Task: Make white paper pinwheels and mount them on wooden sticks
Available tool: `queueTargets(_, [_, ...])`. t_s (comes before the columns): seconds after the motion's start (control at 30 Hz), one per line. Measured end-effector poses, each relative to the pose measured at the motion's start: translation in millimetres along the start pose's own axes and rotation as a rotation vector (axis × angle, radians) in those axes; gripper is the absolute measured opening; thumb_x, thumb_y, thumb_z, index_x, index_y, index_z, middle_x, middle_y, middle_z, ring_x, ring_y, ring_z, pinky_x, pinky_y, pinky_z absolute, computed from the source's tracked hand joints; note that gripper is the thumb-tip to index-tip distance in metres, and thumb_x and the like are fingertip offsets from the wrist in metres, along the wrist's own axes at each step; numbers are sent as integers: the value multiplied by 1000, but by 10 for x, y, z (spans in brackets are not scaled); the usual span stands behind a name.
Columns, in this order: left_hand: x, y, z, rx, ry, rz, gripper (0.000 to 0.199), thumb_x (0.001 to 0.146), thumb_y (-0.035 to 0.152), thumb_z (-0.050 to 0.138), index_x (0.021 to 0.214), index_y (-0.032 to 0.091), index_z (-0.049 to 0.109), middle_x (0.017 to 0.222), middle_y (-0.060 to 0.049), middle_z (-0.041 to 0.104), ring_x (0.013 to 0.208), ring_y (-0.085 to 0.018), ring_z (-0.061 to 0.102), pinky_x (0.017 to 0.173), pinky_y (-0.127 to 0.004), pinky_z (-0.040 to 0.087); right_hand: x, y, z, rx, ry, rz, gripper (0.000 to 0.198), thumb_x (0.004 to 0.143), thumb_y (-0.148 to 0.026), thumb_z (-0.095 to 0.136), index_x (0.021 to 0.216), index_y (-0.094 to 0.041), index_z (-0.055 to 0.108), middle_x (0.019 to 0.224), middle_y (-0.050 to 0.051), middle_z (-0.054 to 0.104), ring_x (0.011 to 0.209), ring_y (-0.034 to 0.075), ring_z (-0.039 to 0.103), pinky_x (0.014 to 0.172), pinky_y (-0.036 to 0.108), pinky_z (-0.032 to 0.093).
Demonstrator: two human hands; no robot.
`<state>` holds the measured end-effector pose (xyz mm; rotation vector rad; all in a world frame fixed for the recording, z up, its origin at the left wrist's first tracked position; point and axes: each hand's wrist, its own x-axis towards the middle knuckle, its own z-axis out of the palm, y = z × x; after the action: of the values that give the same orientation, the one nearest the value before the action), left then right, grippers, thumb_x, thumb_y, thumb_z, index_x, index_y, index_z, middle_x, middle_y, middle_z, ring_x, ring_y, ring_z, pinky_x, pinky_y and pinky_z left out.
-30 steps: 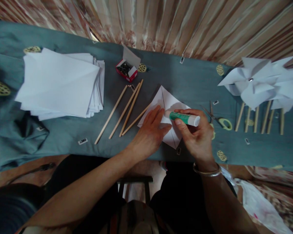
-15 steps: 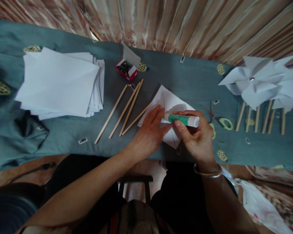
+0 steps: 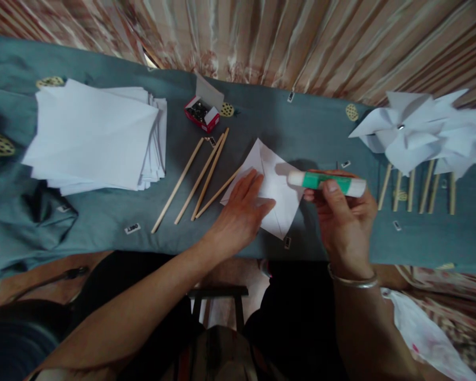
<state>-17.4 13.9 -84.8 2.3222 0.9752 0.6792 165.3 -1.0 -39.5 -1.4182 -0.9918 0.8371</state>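
A square sheet of white paper (image 3: 280,182) with slits running in from its corners lies on the table in front of me. My left hand (image 3: 244,211) rests on its left part, fingers stretched and thumb spread. In my right hand (image 3: 343,211) is a green and white glue stick (image 3: 327,183), gripped between thumb and fingers. It is held above the right side of the paper, white end pointing left. The scissors seen half a second ago are now hidden behind my right hand.
Several wooden sticks (image 3: 201,177) lie left of the paper, one reaching its edge. Farther left is a stack of white sheets (image 3: 91,137). An open red box (image 3: 201,114) of small dark pieces stands behind the sticks. Finished paper pinwheels (image 3: 412,132) lie at the right.
My right hand has lifted the glue stick off the middle of the paper and moved it to the right. My left hand has stayed on the paper.
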Motion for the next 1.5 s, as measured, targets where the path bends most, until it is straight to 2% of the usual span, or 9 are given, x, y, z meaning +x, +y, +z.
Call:
queueTargets(0.13, [0,41,-92,-49,32,35,42,88,9,42,127,20,51,150,-13,37,144,-31,23,111,-59,31,108,66,-153,260,3,206,13,83,-38,67,84,-25,66,79,-4,69,64,8,65,60,22,58])
queueTargets(0.2, [8,63,-163,-128,76,22,43,91,15,42,134,20,46,147,-15,42,137,-28,38,107,-53,39,140,113,-226,288,-40,238,17,84,-43,66,82,-26,66,75,-4,68,65,10,66,61,24,59])
queueTargets(0.3, [31,72,-251,-337,196,-164,41,92,26,49,132,20,48,133,-13,56,102,-20,61,91,-40,50,157,146,-297,286,-158,243,22,86,-48,60,84,-26,64,76,-2,67,68,12,66,63,28,60])
queueTargets(0.37, [45,61,-278,-535,280,-340,44,88,31,56,130,18,51,120,-11,63,83,-15,62,80,-34,52,153,137,-320,284,-208,229,25,88,-49,57,86,-25,63,77,-2,67,68,12,66,64,29,60])
queueTargets(0.53, [29,28,-267,-921,288,-509,51,81,22,47,132,17,47,112,-10,65,76,-14,59,69,-31,49,115,102,-327,338,-208,230,25,87,-49,59,84,-24,62,77,-2,67,66,10,66,64,27,61])
queueTargets(0.7, [-30,23,-213,-772,267,-394,62,72,12,44,134,16,42,115,-11,62,92,-17,60,82,-35,49,48,141,-224,387,-105,275,24,79,-46,70,78,-23,62,68,-4,67,62,10,67,61,24,62])
queueTargets(0.93, [-86,66,-209,-647,254,-260,58,81,15,50,137,18,33,130,-16,52,112,-22,61,90,-39,50,-33,178,-50,350,-122,317,22,73,-36,78,85,-21,67,70,-5,71,61,9,68,62,18,60])
queueTargets(1.23, [-108,103,-256,-460,188,-295,58,74,11,65,127,16,42,100,-7,68,89,-20,67,85,-37,53,-154,-24,155,569,-282,448,25,66,-35,84,81,-21,69,66,-6,70,57,5,66,57,11,55])
queueTargets(1.5, [-103,164,-382,-341,139,-290,59,74,14,69,127,18,44,103,-6,73,90,-21,69,84,-34,52,-182,-39,186,513,-299,450,26,67,-36,83,86,-21,72,66,-5,70,56,5,64,56,11,55])
